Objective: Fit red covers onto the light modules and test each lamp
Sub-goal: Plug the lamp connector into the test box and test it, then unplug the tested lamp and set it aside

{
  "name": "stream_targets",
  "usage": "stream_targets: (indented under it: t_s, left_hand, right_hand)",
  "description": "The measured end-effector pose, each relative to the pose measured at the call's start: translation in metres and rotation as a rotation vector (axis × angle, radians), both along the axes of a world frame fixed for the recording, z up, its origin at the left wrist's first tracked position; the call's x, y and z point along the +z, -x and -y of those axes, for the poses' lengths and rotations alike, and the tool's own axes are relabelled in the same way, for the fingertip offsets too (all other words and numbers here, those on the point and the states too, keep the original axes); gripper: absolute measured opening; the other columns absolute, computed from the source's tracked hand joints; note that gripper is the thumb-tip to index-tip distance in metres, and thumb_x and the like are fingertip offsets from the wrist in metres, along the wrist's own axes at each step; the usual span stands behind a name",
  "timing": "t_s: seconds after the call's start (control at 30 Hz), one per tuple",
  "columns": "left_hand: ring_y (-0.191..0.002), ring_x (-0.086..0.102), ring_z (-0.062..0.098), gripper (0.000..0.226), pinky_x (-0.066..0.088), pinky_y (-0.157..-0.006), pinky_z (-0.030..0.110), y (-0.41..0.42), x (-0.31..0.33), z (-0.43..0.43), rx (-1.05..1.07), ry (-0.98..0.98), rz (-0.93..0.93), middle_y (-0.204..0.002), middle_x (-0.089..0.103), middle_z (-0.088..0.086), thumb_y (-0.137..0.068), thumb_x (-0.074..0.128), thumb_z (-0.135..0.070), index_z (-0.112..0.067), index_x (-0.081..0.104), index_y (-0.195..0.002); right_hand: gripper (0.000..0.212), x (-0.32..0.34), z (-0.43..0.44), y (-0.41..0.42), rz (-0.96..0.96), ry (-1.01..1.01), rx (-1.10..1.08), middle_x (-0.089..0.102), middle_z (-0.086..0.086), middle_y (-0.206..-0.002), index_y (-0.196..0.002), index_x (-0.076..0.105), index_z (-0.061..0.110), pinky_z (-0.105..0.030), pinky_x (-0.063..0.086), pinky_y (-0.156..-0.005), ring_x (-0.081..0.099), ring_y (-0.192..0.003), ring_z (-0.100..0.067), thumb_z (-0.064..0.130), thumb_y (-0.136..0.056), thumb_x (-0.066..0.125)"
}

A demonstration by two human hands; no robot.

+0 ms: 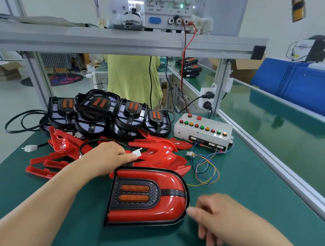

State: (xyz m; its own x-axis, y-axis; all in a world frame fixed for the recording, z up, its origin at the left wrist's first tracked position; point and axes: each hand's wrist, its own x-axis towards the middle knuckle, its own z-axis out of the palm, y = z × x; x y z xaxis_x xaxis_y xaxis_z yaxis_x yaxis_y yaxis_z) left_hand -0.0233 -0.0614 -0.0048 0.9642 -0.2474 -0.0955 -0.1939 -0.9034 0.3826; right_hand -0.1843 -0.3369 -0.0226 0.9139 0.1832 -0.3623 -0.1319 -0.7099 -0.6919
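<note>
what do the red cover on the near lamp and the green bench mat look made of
Red cover: probably moulded plastic, glossy; bright highlights run along its curved surface. Green bench mat: likely rubber or vinyl, matte; it shows only dull, soft reflections.

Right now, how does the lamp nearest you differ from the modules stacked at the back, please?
The nearest lamp wears a red cover; the stacked modules are bare black frames. The lamp lies alone and flat; the modules are piled, some tilted. Both show two orange strips.
</note>
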Motion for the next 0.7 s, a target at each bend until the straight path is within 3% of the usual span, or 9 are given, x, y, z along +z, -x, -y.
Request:
stream_targets:
  t_s: [0.1, 0.2, 0.3, 0.4, 0.47, 0.53, 0.7]
  left_hand:
    - [-0.046, 0.032, 0.011, 0.057, 0.028, -0.051, 0.027, -0.003, 0.000, 0.003, 0.001, 0.089, -0.060, -0.055, 0.037, -0.004, -0.086, 0.058, -0.066, -0.016, 0.046, -0.062]
    - [-0.055, 0.033, 0.017, 0.050, 0.027, -0.053, 0.027, -0.003, -0.002, 0.006, 0.043, 0.206, -0.132, -0.062, 0.036, 0.001, -0.085, 0.066, -0.057, -0.013, 0.054, -0.065]
    - [-0.059, 0.044, 0.016, 0.038, 0.035, -0.057, 0.026, 0.002, -0.002, 0.008, 0.032, 0.292, -0.226, -0.067, 0.050, 0.001, -0.088, 0.069, -0.045, -0.014, 0.065, -0.068]
    - [-0.082, 0.064, 0.016, 0.033, 0.048, -0.079, 0.032, 0.010, 0.002, 0.013, -0.002, 0.359, -0.281, -0.084, 0.071, -0.003, -0.090, 0.067, -0.046, -0.019, 0.073, -0.073]
    - [-0.071, 0.059, 0.012, 0.042, 0.044, -0.072, 0.029, 0.017, 0.003, 0.017, -0.028, 0.355, -0.232, -0.074, 0.065, -0.006, -0.091, 0.062, -0.054, -0.019, 0.065, -0.068]
    - [-0.063, 0.059, 0.005, 0.047, 0.043, -0.064, 0.021, 0.026, 0.004, 0.019, -0.053, 0.347, -0.195, -0.067, 0.064, -0.011, -0.087, 0.060, -0.063, -0.020, 0.064, -0.069]
    - [-0.062, 0.067, 0.002, 0.052, 0.047, -0.060, 0.019, 0.040, 0.020, 0.015, -0.074, 0.482, -0.116, -0.072, 0.074, -0.009, -0.067, 0.057, -0.073, -0.025, 0.074, -0.077]
  right_hand:
    - [0.040, -0.007, -0.012, 0.011, -0.137, -0.219, 0.101, 0.078, 0.003, -0.090, -0.085, 0.052, 0.020, -0.015, 0.049, -0.057, 0.072, -0.076, -0.009, 0.059, -0.091, 0.052]
    - [0.039, -0.012, -0.024, 0.014, -0.240, -0.486, 0.031, 0.076, 0.000, -0.107, -0.088, 0.050, 0.021, -0.012, 0.045, -0.056, 0.072, -0.091, -0.012, 0.059, -0.086, 0.055]
    - [0.039, -0.015, -0.032, 0.014, -0.279, -0.689, -0.073, 0.074, -0.004, -0.115, -0.096, 0.052, 0.015, -0.017, 0.049, -0.056, 0.071, -0.106, -0.022, 0.052, -0.085, 0.059]
    - [0.057, -0.016, -0.033, 0.011, -0.281, -0.800, -0.160, 0.073, -0.007, -0.114, -0.110, 0.053, 0.000, -0.028, 0.059, -0.063, 0.071, -0.108, -0.023, 0.048, -0.080, 0.066]
    - [0.062, -0.016, -0.031, 0.010, -0.281, -0.848, -0.195, 0.073, -0.010, -0.113, -0.111, 0.054, -0.005, -0.033, 0.060, -0.064, 0.071, -0.108, -0.024, 0.044, -0.078, 0.070]
    - [0.052, -0.015, -0.028, 0.009, -0.264, -0.857, -0.202, 0.072, -0.014, -0.114, -0.103, 0.057, -0.001, -0.034, 0.060, -0.065, 0.071, -0.108, -0.025, 0.042, -0.077, 0.072]
    - [0.031, -0.002, -0.021, 0.004, -0.148, -0.963, -0.228, 0.070, -0.024, -0.112, -0.080, 0.060, 0.006, -0.036, 0.061, -0.066, 0.071, -0.105, -0.031, 0.031, -0.081, 0.078]
